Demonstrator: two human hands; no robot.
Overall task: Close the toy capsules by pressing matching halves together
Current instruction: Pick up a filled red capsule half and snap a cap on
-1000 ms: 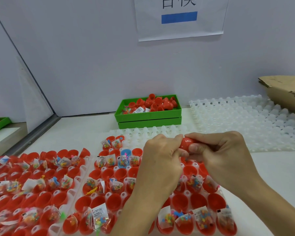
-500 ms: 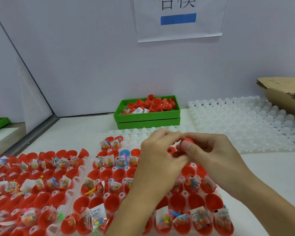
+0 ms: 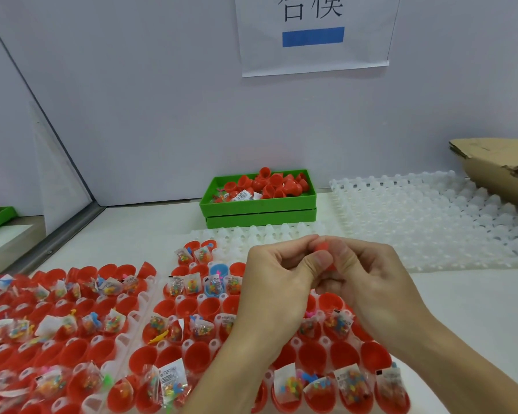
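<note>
My left hand [image 3: 277, 282] and my right hand [image 3: 368, 282] meet above the near tray, and both pinch one small red capsule [image 3: 322, 249] between fingertips and thumbs. Most of the capsule is hidden by my fingers. Below them a white tray [image 3: 150, 297] holds rows of open red capsule halves [image 3: 189, 306], several with small bagged toys [image 3: 174, 380] inside. One blue half [image 3: 219, 270] sits among them. A second filled tray [image 3: 126, 321] lies to the left.
A green bin [image 3: 260, 204] of loose red capsule halves stands at the back by the wall. Empty white trays [image 3: 431, 219] lie at the right, with a cardboard box [image 3: 497, 168] behind them. A partition runs along the left.
Both hands have stayed together on the red capsule. My thumbs have shifted over it, so less of it shows than a second ago.
</note>
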